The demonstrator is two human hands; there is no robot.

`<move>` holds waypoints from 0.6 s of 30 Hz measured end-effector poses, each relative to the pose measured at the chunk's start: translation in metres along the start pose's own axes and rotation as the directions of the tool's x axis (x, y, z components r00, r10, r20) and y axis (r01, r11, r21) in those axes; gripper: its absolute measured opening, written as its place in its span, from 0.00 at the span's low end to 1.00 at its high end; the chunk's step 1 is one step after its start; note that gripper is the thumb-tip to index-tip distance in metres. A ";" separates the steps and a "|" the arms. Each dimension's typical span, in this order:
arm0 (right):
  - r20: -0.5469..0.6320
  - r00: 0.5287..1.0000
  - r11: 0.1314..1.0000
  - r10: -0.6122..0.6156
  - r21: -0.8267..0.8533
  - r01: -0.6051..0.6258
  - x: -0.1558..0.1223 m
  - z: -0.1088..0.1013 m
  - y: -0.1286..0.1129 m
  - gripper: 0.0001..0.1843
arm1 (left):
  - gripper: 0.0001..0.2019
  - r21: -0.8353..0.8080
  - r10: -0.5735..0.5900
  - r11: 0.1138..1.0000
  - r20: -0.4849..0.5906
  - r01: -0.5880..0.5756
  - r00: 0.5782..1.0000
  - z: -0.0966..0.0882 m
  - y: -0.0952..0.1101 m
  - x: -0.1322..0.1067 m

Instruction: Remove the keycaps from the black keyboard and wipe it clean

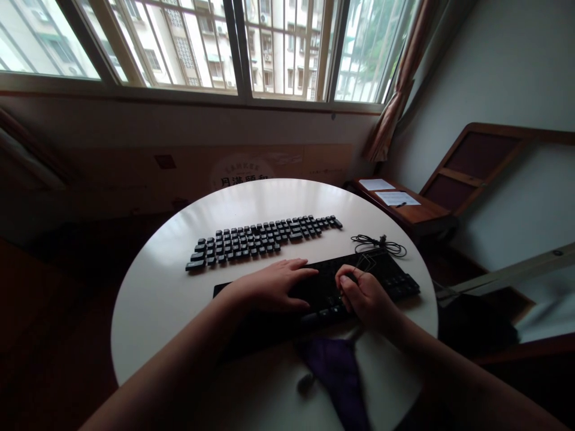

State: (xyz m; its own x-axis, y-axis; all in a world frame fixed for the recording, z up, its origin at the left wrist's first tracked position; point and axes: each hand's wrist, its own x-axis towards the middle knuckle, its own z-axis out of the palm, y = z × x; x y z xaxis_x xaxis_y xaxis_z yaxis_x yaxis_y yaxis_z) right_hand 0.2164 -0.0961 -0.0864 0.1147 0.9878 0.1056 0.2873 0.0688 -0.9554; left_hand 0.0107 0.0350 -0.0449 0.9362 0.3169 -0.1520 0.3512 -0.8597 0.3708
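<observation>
prying keycaps (pixel 295 236): seemingly the step in hand; next move calls for a firm brace, straight lift
keyboard (pixel 324 280): on the worktop (pixel 153 311), beneath both hands
left hand (pixel 279 284): grip released, laid flat
right hand (pixel 366 296): grip clenched on a wire tool (pixel 367 262)
writing: 月满颐和 on the panel (pixel 287 169) behind, lower edge hidden

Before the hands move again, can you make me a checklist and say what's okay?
1. Left hand resting on the keyboard: ok.
2. Right hand closed around the wire tool: ok.
3. Tool hooked on a key: cannot tell, the fist hides it.
4. Loose keycaps lined up off the keyboard: ok.
5. Cable not under either hand: ok.
6. Every key off the keyboard: not ok, some remain.
</observation>
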 end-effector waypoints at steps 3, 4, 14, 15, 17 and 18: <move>-0.020 1.000 1.000 -0.015 -0.023 0.014 -0.001 0.001 0.001 0.11 | 0.37 -0.003 0.002 1.000 -0.006 -0.002 1.000 0.000 0.000 0.000; -0.026 0.999 0.999 -0.019 -0.028 0.018 -0.001 0.001 0.001 0.11 | 0.38 -0.006 -0.001 1.000 -0.004 0.001 1.000 0.000 0.000 0.000; 0.035 0.999 0.996 -0.025 -0.079 0.028 0.000 -0.002 0.004 0.12 | 0.38 -0.007 -0.002 1.000 0.001 0.002 1.000 0.001 0.000 0.000; 0.044 0.999 0.994 -0.031 -0.102 0.035 0.000 -0.002 0.004 0.12 | 0.38 -0.009 -0.005 1.000 0.002 0.005 1.000 0.001 0.000 0.000; 0.044 0.997 0.983 -0.066 -0.167 0.072 -0.002 -0.002 0.005 0.12 | 0.38 -0.015 -0.008 1.000 0.003 0.008 1.000 0.001 0.000 0.000; 0.045 0.994 0.972 -0.096 -0.210 0.103 -0.003 -0.001 0.004 0.12 | 0.38 -0.017 -0.009 1.000 0.004 0.009 1.000 0.001 0.000 0.000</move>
State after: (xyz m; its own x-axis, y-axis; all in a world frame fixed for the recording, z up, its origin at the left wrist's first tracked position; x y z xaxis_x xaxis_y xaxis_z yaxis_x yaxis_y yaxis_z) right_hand 0.2186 -0.0986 -0.0904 0.0443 0.9819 0.1842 0.4909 0.1392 -0.8600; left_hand 0.0108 0.0352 -0.0458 0.9330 0.3230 -0.1585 0.3596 -0.8502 0.3845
